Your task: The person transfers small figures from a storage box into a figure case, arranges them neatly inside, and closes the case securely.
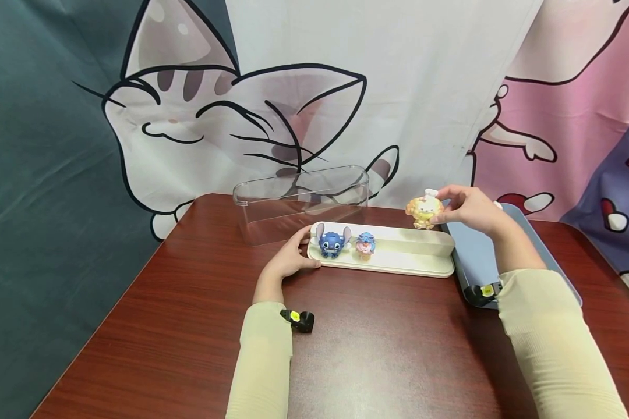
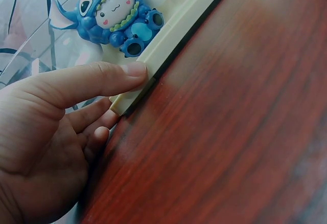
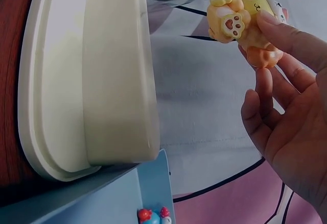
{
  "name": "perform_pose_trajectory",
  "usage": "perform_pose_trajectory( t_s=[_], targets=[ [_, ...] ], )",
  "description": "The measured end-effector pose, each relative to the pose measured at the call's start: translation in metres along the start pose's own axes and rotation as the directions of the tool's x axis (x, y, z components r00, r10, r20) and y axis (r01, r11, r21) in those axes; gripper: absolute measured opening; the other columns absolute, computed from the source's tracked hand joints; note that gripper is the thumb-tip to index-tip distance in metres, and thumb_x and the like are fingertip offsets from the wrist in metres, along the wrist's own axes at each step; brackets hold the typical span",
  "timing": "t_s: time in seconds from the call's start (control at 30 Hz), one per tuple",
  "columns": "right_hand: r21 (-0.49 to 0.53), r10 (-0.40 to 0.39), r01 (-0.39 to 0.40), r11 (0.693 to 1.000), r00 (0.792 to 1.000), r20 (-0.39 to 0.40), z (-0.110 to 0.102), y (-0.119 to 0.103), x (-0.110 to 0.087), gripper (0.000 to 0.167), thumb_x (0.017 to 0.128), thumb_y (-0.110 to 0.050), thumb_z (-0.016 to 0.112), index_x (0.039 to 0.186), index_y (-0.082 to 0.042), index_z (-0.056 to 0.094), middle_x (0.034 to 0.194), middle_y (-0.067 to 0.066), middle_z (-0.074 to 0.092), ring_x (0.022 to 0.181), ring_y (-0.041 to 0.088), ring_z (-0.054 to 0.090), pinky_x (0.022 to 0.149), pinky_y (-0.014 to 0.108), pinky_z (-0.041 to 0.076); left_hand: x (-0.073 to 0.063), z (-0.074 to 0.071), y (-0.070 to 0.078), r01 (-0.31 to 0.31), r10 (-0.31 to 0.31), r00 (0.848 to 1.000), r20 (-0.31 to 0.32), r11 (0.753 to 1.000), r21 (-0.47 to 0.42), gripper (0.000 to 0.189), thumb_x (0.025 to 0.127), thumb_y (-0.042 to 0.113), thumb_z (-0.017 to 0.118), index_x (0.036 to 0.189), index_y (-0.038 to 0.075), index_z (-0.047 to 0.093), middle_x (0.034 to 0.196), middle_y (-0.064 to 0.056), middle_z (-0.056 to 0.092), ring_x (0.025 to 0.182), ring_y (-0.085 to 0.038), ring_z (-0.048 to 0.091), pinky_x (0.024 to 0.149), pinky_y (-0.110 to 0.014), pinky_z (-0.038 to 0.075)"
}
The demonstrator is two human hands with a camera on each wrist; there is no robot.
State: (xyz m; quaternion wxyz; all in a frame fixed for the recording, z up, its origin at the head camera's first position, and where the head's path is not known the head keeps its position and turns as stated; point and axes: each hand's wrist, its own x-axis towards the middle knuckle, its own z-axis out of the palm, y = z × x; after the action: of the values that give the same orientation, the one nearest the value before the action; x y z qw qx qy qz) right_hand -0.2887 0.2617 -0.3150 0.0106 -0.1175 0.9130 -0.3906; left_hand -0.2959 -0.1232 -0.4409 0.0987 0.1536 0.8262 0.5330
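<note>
My right hand [image 1: 469, 208] pinches a yellow and orange figurine [image 1: 424, 209] with a white top between thumb and fingers. It holds the figurine in the air above the right part of a long cream display base [image 1: 393, 265]. In the right wrist view the figurine's paw-print feet [image 3: 232, 26] show. My left hand [image 1: 289, 258] grips the base's left end, thumb [image 2: 134, 70] on the rim and fingers round the end. A blue big-eared figurine [image 1: 332, 241] sits on the base's left side, beside a smaller blue and pink figurine [image 1: 366, 245].
A clear plastic cover [image 1: 304, 203] stands on the table behind the base's left half. Right of the base lies a blue tray [image 1: 469, 256], partly under my right forearm. Small red and blue things [image 3: 152, 217] show in the tray. A printed curtain [image 1: 424, 87] hangs behind the table.
</note>
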Motion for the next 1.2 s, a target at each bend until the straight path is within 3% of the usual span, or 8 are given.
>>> perform_pose_trajectory(
  t_s=[0.87, 1.2],
  targets=[
    [0.008, 0.016, -0.017, 1.0, 0.999, 0.04, 0.015, -0.009, 0.004, 0.053, 0.073, -0.017, 0.08, 0.115, 0.0, 0.051, 0.076, 0.008, 0.056, 0.068, 0.013, 0.053, 0.061, 0.029, 0.042, 0.001, 0.0, -0.001, 0.003, -0.003, 1.0, 0.003, 1.0, 0.001, 0.093, 0.068, 0.002, 0.08, 0.145, 0.014, 0.028, 0.137, -0.01, 0.04, 0.121, -0.023, 0.038, 0.1, -0.039, 0.033],
    [0.016, 0.007, -0.008, 1.0, 0.999, 0.031, 0.022, -0.01, 0.001, 0.046, 0.072, -0.013, 0.079, 0.108, 0.001, 0.053, 0.074, 0.01, 0.054, 0.067, 0.014, 0.052, 0.059, 0.027, 0.043, 0.001, 0.0, 0.0, 0.004, -0.004, 1.0, 0.001, 1.0, 0.01, 0.092, 0.068, 0.001, 0.08, 0.144, 0.013, 0.029, 0.137, -0.011, 0.04, 0.122, -0.023, 0.038, 0.101, -0.039, 0.032]
  ],
)
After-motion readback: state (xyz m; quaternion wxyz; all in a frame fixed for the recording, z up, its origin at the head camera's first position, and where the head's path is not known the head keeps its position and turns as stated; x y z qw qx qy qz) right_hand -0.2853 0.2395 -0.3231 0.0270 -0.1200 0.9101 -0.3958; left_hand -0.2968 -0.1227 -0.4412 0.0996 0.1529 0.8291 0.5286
